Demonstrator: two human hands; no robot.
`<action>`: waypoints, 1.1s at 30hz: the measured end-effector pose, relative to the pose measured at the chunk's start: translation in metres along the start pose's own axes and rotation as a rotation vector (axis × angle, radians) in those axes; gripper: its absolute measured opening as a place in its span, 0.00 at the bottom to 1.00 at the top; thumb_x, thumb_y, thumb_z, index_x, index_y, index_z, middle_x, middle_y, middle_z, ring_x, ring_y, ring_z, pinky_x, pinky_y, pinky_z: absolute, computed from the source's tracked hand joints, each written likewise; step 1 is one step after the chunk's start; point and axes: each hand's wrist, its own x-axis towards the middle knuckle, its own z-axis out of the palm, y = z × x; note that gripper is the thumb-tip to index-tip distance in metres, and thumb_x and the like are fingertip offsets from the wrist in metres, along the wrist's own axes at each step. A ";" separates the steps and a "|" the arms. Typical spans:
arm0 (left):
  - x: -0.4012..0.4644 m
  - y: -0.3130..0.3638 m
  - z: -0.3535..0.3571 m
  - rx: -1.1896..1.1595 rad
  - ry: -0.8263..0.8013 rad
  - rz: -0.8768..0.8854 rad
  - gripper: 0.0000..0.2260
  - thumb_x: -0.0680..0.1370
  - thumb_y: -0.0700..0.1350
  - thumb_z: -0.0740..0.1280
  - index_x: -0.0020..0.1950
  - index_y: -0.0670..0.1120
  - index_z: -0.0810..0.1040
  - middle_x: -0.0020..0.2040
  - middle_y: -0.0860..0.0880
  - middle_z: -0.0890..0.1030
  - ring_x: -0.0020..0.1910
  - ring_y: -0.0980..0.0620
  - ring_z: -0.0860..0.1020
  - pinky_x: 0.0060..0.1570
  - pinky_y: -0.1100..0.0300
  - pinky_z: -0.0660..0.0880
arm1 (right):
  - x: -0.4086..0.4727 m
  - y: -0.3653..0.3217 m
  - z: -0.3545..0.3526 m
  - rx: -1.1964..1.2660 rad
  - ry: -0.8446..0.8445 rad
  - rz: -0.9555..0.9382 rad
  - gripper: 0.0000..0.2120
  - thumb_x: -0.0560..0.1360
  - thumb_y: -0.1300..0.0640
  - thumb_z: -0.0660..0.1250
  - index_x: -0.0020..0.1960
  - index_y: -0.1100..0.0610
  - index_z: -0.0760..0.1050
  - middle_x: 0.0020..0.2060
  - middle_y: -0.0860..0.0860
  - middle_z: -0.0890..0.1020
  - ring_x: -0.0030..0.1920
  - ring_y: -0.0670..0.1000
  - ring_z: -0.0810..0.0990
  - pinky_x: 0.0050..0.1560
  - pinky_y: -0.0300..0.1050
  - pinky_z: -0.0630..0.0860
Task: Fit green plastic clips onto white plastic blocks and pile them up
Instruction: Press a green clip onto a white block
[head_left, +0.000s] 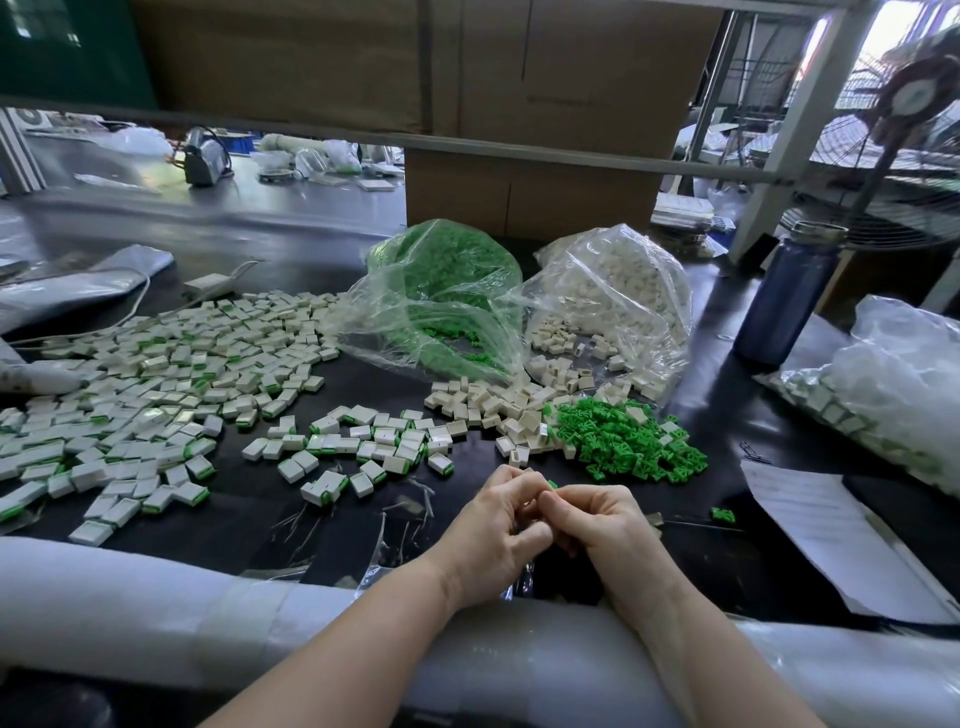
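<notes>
The left hand (498, 525) and right hand (597, 525) meet fingertip to fingertip just inside the near edge of the dark, glossy surface (249, 530), both with fingers curled tight around a small piece pinched between them. Only a sliver of a green plastic clip (552, 484) shows above the knuckles; whether a white block sits inside the grip as well is hidden, though the pressed-together pose suggests a clip being pushed home.

The stock lies within easy reach, which looks deliberate. Just beyond the right hand is a loose heap of green plastic clips (628, 447), and touching its left side a heap of bare white plastic blocks (493, 405) — both spilling from two clear plastic bags, one of green clips (441, 270) and one of white blocks (618, 291), toward the far middle. A single stray green clip (723, 514) lies near the right hand.

Finished white blocks with green edges (156, 384) spread in a broad pile across the left half, with a smaller cluster (358, 441) just ahead of the left hand — probably the newest ones.

Toward the right edge stand a dark blue metal bottle (789, 296), a white sheet of paper (841, 535) and another clear bag of filled pieces (883, 384). A padded white roll (156, 597) lines the near edge. Brown cardboard boxes (519, 104) rise behind, and a large fan (914, 104) stands at the far right of a cluttered workshop.
</notes>
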 end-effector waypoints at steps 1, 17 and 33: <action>0.000 0.000 0.000 -0.001 0.000 -0.002 0.11 0.68 0.45 0.60 0.47 0.45 0.76 0.51 0.46 0.71 0.44 0.55 0.72 0.50 0.65 0.70 | 0.000 0.000 0.000 -0.004 0.004 0.001 0.09 0.70 0.60 0.67 0.36 0.63 0.82 0.22 0.50 0.76 0.23 0.42 0.70 0.24 0.32 0.66; 0.000 0.000 -0.001 -0.015 -0.024 -0.002 0.08 0.71 0.42 0.62 0.48 0.44 0.76 0.51 0.47 0.70 0.45 0.55 0.72 0.51 0.62 0.71 | 0.000 0.000 -0.001 -0.018 0.028 0.023 0.09 0.74 0.65 0.65 0.38 0.67 0.81 0.22 0.50 0.76 0.22 0.42 0.70 0.24 0.32 0.66; -0.002 0.006 0.000 -0.027 0.019 -0.001 0.15 0.67 0.44 0.59 0.50 0.40 0.76 0.48 0.50 0.69 0.46 0.54 0.71 0.52 0.64 0.70 | 0.001 0.001 0.000 -0.025 0.009 0.029 0.13 0.67 0.55 0.67 0.39 0.65 0.82 0.27 0.56 0.76 0.28 0.50 0.69 0.27 0.37 0.65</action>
